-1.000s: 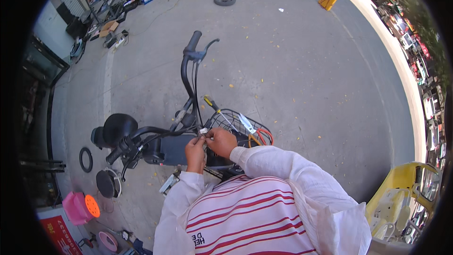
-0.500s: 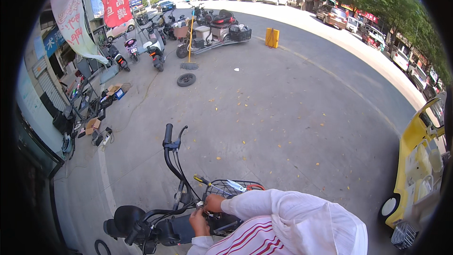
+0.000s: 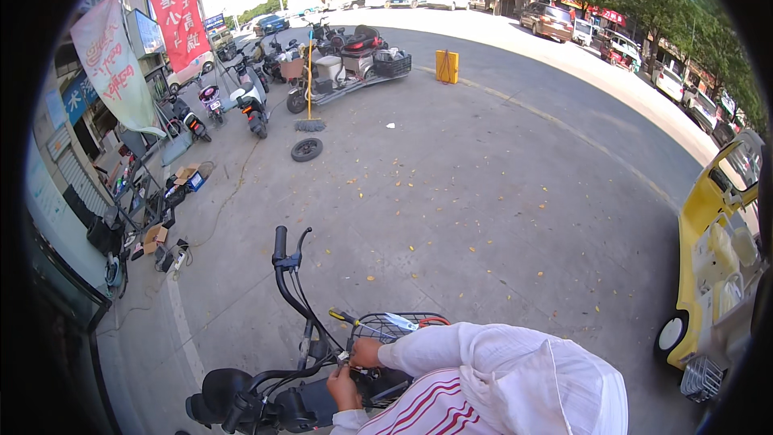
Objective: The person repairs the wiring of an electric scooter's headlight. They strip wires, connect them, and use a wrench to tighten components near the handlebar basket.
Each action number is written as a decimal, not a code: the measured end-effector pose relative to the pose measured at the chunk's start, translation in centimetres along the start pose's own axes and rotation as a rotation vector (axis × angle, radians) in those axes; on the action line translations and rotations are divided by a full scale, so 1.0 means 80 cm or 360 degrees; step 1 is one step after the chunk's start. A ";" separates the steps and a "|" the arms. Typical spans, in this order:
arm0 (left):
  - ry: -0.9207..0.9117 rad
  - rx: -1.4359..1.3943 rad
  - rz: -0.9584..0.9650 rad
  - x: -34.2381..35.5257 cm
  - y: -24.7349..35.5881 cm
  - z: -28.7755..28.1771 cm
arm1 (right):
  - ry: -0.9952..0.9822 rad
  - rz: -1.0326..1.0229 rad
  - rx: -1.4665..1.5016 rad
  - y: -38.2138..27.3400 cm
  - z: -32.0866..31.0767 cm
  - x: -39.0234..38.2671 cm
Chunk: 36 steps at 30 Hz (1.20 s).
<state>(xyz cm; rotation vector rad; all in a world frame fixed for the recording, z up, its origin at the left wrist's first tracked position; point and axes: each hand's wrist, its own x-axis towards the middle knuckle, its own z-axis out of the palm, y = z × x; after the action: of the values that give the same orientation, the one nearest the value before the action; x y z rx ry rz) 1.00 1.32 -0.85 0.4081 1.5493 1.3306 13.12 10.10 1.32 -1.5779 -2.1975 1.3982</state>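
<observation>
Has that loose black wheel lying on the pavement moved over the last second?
No. The black wheel lies just on the near side of the broom head, as before; only the view shifted.

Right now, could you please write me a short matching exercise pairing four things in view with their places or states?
1. small white piece
2. yellow-and-black-handled screwdriver
3. black round wheel
4. grey-headed broom with a yellow pole

A. lying flat on the grey ground
B. at the fingertips of the bare left hand and bare right hand
C. standing upright, head down
D. slanting at the black wire basket

Pairs: 1-B, 2-D, 3-A, 4-C
</observation>
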 end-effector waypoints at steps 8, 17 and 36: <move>-0.0014 -0.0061 0.0066 -0.010 0.006 0.006 | 0.0022 -0.0035 0.0139 0.007 0.009 0.003; -0.0019 0.0014 0.0045 -0.021 0.012 0.006 | 0.0030 -0.0008 0.0149 -0.008 0.001 -0.013; 0.0232 0.0067 -0.0062 -0.062 0.035 0.018 | 0.0000 -0.0213 0.0382 0.013 -0.048 -0.030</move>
<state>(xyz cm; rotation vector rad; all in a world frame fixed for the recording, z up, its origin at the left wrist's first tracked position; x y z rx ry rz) 3.37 -0.80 4.10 0.3113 1.6998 1.3237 17.01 10.60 3.76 -1.3255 -2.0042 1.5522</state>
